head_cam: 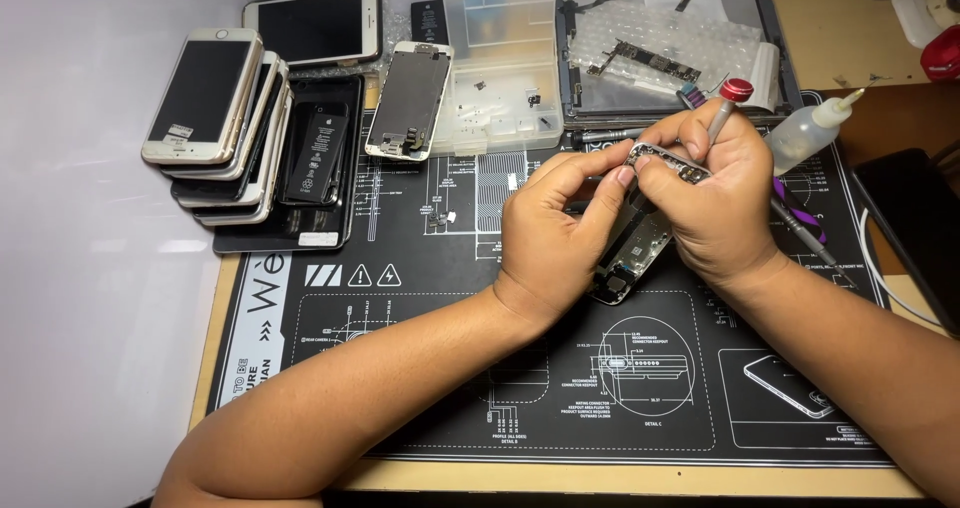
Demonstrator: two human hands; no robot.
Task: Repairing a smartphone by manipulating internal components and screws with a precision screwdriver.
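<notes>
Head view: left hand (550, 233) curled, thumb and fingertips pinching the near-left end of an opened phone chassis (640, 243), steadying it. Right hand (715, 203) closed around a screwdriver (722, 113) with a red cap; the shaft runs down through the fist, the tip hidden behind the fingers at the chassis top edge. Right fingers also press on that edge.

Chassis sits tilted up off the black repair mat (400, 368), near its centre-right. Long axis runs diagonally, lower end toward the person and slightly left, upper end away and right. Internals face up.

Beyond the right hand: squeeze bottle (805, 133) with a thin nozzle pointing up-right; purple-handled tool (800, 203) lying on the mat, partly hidden behind the wrist.

Far side of the mat: clear parts box (500, 78), detached display assembly (408, 98), logic board (645, 60) on bubble wrap.

Left on the bench (100, 318): stack of phones (215, 118), one open with its battery (318, 153) showing.
</notes>
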